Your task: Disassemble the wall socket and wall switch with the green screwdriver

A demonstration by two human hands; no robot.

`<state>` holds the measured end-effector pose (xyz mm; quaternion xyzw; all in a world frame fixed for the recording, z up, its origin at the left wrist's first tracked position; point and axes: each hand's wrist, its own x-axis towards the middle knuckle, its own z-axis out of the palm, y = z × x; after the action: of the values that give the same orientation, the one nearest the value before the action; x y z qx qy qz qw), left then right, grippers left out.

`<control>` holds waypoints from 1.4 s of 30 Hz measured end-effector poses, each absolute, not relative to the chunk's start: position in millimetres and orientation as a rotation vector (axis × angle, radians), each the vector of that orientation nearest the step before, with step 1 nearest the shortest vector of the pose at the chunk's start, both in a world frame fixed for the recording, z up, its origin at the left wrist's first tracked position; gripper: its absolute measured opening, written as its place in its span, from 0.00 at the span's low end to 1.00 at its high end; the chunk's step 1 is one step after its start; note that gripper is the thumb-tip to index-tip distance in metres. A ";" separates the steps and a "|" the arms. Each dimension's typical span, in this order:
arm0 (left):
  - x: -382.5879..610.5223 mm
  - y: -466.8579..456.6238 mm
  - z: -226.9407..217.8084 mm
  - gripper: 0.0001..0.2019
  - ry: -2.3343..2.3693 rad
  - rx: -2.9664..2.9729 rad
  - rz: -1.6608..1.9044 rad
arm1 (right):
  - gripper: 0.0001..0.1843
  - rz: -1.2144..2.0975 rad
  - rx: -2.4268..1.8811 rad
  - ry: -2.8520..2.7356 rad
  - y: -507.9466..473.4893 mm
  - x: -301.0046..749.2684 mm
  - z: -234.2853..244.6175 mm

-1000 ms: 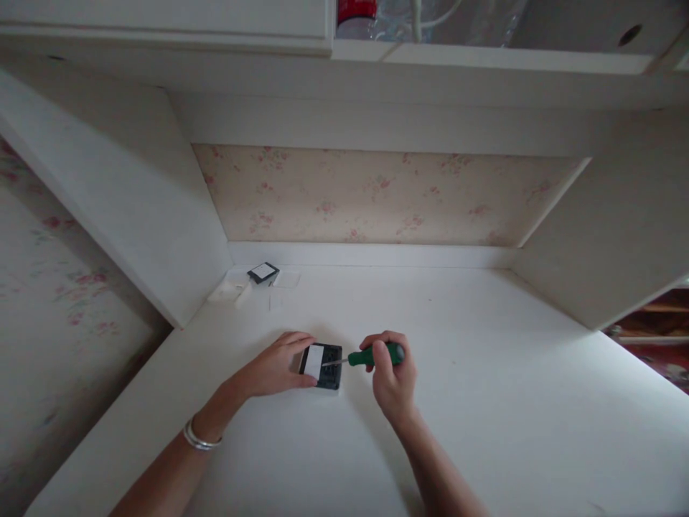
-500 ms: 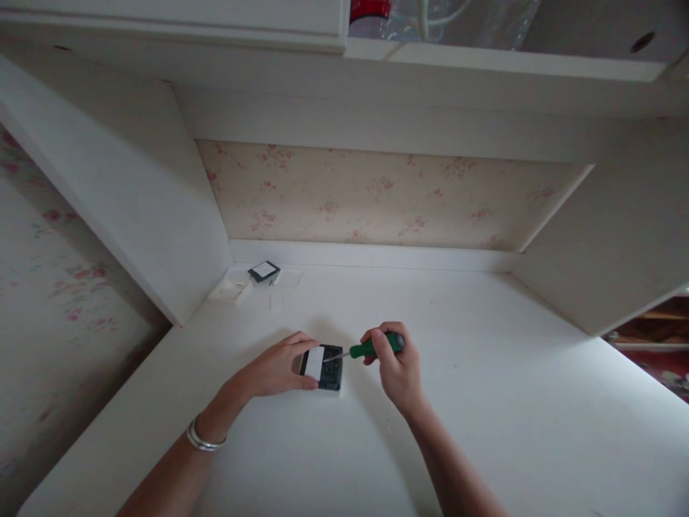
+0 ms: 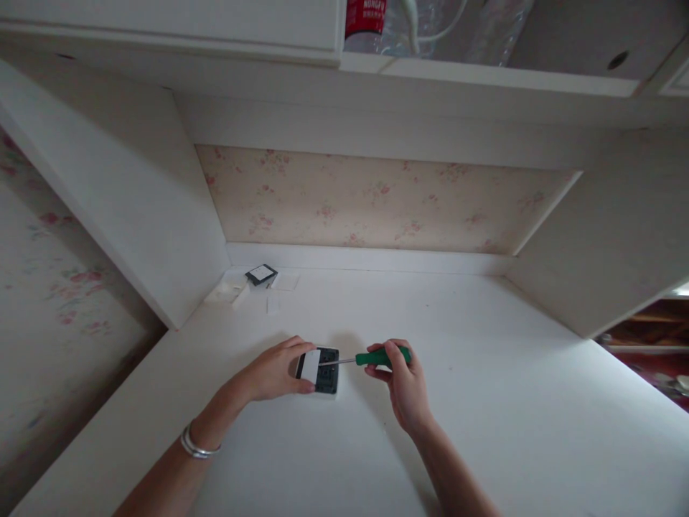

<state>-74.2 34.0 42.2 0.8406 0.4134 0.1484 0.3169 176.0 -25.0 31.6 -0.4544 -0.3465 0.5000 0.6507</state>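
Observation:
My left hand (image 3: 277, 372) grips the left side of a wall switch (image 3: 327, 373), thumb at the near edge and fingers at the far edge. The switch has a dark frame with a white base, and a white rocker plate (image 3: 311, 366) covers its left part, looking slightly tilted. In my right hand (image 3: 406, 388) is a screwdriver with a green handle (image 3: 382, 357). Its metal shaft (image 3: 344, 361) points left, and the tip meets the right edge of the white plate. Dark inner parts show on the switch's right half.
At the back left of the white desk (image 3: 484, 409) lie a second dark-framed piece (image 3: 261, 273), a white box-like part (image 3: 226, 291), a clear flat piece (image 3: 285, 281) and a small white plate (image 3: 273, 305). An open shelf overhead holds a red-labelled bottle (image 3: 364, 20).
The screwdriver has swung to a flatter angle, its handle now lower and slightly farther right. The white plate looks more tilted on the switch. My left hand keeps its grip.

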 end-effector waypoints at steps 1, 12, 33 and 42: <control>-74.0 34.0 42.2 0.31 1.088 2.217 0.392 | 0.14 1.142 -1.028 -0.770 -26.9 175.9 30.4; -73.6 34.5 41.0 0.32 1.082 2.308 0.383 | 0.16 1.180 -1.021 -0.586 -33.8 174.9 18.6; -110.9 133.4 3.0 0.31 1.678 2.383 0.668 | 0.11 1.293 -0.803 -0.229 -29.9 188.6 16.4; -103.8 170.3 4.3 0.19 1.744 2.500 0.359 | 0.09 1.257 -0.780 -0.154 -26.8 197.8 16.7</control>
<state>-103.8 170.3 4.3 0.8139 0.5680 0.1170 0.0363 197.8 -26.8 16.7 -0.3548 -0.0702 0.5723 0.7360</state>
